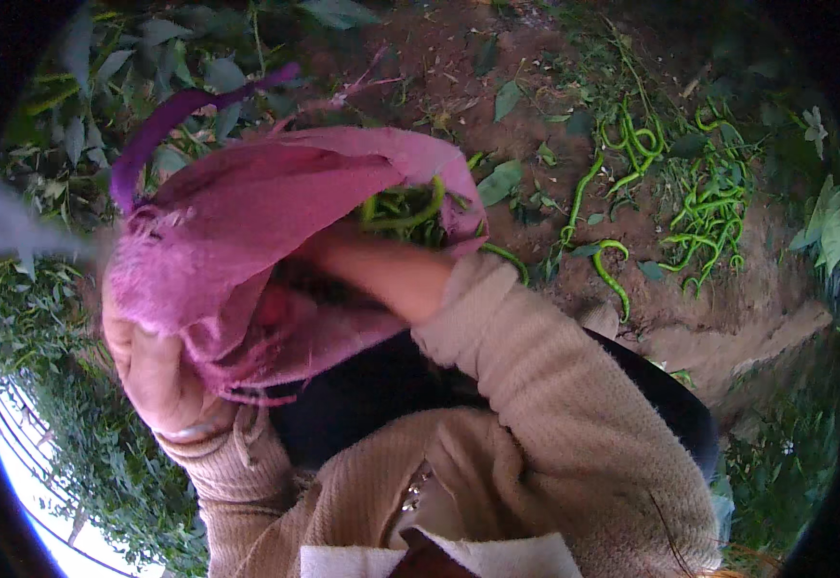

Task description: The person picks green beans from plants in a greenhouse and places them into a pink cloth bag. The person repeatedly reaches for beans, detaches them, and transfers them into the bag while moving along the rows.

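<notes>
A pink fabric bag (261, 209) lies tilted in front of me, its mouth facing right and towards me. At its left side, my left hand (156, 368) grips the bunched, frayed edge of the cloth. My right hand (348, 264) reaches into the mouth; the wrist shows, blurred, but the fingers are hidden inside. Long green chili peppers (409, 217) show within the bag, just beyond my right wrist. A purple strap (163, 134) rises from the bag's upper left.
More green peppers lie on the soil at right, in a larger pile (712, 217) and a smaller cluster (633, 141). One curved pepper (611, 278) lies nearer me. Leafy plants (59, 354) crowd the left side, and loose leaves (499, 182) dot the soil.
</notes>
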A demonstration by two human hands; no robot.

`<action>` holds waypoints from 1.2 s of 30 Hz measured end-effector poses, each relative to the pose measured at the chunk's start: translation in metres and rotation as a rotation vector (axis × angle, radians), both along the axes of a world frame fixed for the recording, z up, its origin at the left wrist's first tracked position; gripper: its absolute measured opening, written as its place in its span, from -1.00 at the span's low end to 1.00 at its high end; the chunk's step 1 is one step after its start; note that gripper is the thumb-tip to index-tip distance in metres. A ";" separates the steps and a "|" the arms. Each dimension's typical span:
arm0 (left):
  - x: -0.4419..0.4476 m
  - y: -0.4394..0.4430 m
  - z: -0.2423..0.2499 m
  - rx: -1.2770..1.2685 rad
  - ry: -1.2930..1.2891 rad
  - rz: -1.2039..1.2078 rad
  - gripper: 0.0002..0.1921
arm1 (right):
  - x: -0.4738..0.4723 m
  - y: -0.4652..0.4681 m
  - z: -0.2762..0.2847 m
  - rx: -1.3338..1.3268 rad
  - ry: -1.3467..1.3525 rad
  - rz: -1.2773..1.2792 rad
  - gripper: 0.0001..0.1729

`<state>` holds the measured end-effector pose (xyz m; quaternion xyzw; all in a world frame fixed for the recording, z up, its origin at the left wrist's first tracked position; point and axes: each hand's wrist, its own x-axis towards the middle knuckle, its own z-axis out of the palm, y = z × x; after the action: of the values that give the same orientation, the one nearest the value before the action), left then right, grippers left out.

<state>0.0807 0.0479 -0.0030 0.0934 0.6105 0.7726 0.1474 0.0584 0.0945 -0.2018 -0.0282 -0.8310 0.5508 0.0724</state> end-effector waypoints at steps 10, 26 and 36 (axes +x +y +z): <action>-0.025 0.014 -0.006 -0.031 -0.230 0.247 -0.63 | 0.053 0.019 0.020 0.393 0.401 0.315 -0.61; -0.036 0.024 -0.009 -0.008 -0.311 0.229 -0.63 | 0.082 0.235 -0.176 0.464 -0.582 0.133 -0.63; -0.034 0.030 -0.009 -0.026 -0.340 0.269 -0.61 | 0.134 0.444 -0.193 0.765 -0.584 -0.638 -0.44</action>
<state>0.0471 0.0777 -0.0116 -0.1224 0.5936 0.7821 0.1448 0.1926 0.5387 -0.3944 -0.4000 -0.9070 0.1317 0.0077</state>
